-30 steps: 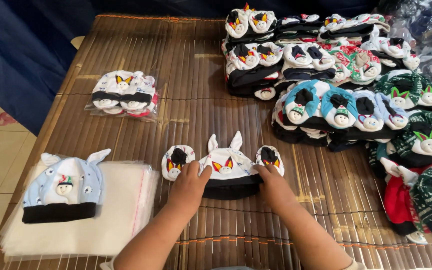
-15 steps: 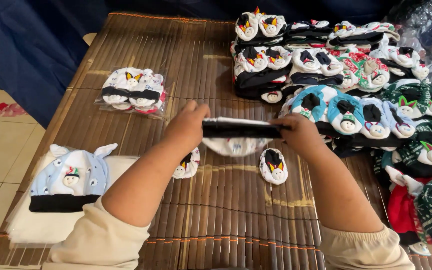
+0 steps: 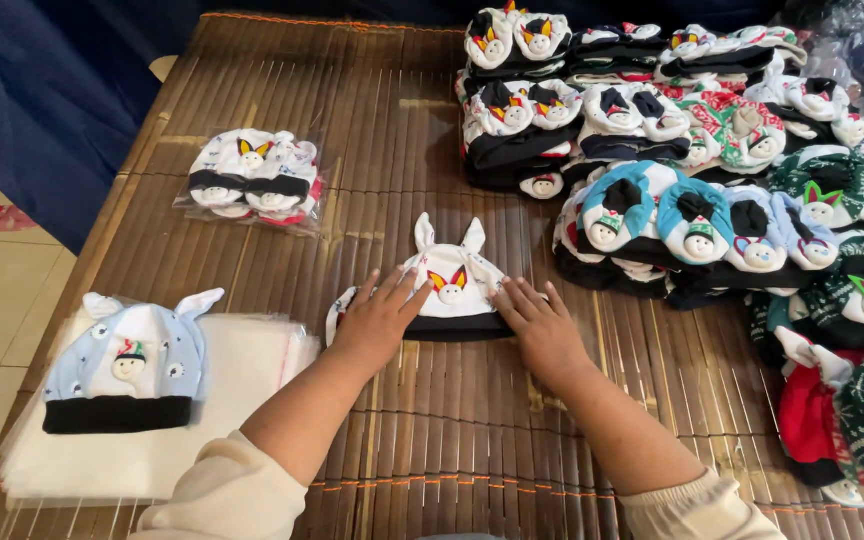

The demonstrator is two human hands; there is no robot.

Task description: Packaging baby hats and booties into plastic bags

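A white baby hat (image 3: 455, 283) with two ears, an orange-eyed face and a black band lies flat on the bamboo mat (image 3: 382, 130). My left hand (image 3: 377, 318) rests palm down on its left side, covering a small mitten of which only a white edge shows. My right hand (image 3: 542, 325) lies flat against the hat's right side, fingers spread. Neither hand grips anything.
A light blue eared hat (image 3: 130, 368) lies on a stack of clear plastic bags (image 3: 242, 400) at the left. A bagged hat set (image 3: 252, 180) sits further back. Piles of hats (image 3: 692, 150) fill the right side. A blue cloth (image 3: 42, 100) hangs at the left.
The hat was lifted and held by its black band half a second ago; now it lies flat on the mat over the mittens, with both hands pressing its sides.
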